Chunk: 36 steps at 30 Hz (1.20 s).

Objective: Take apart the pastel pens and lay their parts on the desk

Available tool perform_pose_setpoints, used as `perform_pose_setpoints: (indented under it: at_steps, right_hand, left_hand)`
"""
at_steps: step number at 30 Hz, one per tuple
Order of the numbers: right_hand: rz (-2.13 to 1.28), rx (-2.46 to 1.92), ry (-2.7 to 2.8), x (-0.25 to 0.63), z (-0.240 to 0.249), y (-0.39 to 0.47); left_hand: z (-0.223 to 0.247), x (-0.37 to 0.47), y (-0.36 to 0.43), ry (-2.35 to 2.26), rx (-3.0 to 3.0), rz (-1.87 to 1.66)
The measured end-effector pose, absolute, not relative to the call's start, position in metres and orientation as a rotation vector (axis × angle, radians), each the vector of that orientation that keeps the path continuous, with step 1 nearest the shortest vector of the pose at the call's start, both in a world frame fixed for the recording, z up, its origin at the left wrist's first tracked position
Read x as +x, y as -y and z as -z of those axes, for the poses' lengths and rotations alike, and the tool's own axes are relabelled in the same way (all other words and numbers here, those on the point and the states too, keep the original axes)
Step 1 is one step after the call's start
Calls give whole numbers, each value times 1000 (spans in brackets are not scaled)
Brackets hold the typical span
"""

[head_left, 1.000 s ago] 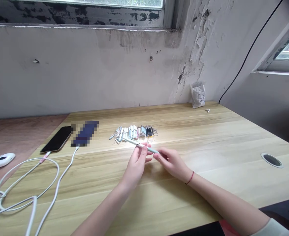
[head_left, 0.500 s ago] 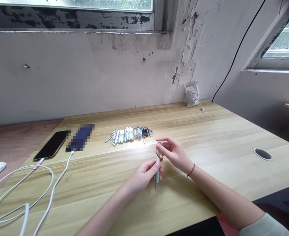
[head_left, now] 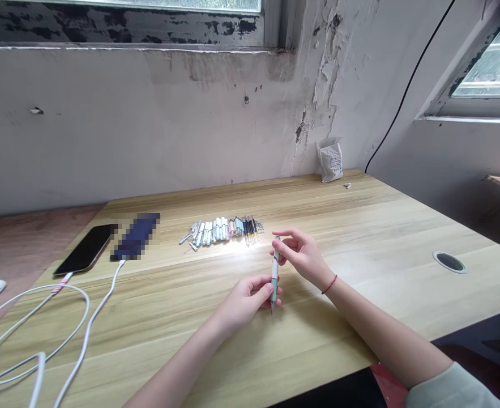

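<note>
A white and pale green pen (head_left: 275, 270) stands nearly upright between my hands, its thin metal tip pointing down above the table. My left hand (head_left: 250, 300) pinches the green lower barrel between thumb and fingers. Around the top end, the thumb and fingers of my right hand (head_left: 298, 255) are closed. Beyond the hands lies a row of pen parts: white and light blue barrels (head_left: 216, 229), pink and blue short pieces (head_left: 235, 226), and dark refills with orange bands (head_left: 250, 228). Tiny metal pieces (head_left: 260, 226) sit at the row's right end.
Two phones, one black (head_left: 86, 249) and one blurred blue (head_left: 136, 237), lie at the left with white cables (head_left: 90, 334). A white packet (head_left: 330, 160) leans on the wall at the back. A round cable hole (head_left: 449, 262) is set in the wooden table (head_left: 372, 226) at right.
The pen and my right hand have risen slightly. My left hand now grips lower on the barrel, nearer the tip. The view has shifted a little.
</note>
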State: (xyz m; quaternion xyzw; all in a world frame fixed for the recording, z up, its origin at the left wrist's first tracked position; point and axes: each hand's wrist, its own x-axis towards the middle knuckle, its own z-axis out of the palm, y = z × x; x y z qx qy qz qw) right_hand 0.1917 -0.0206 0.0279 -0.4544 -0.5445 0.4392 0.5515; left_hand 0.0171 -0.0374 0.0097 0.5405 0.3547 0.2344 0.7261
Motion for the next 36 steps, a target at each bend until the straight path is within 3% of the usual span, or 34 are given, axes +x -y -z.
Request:
perform_pose_setpoints:
  at_steps: [36]
  right_hand:
    - [-1042,-1086,1230,191,-24,17]
  left_hand:
    - [-9,19,37,-812,1161,-569]
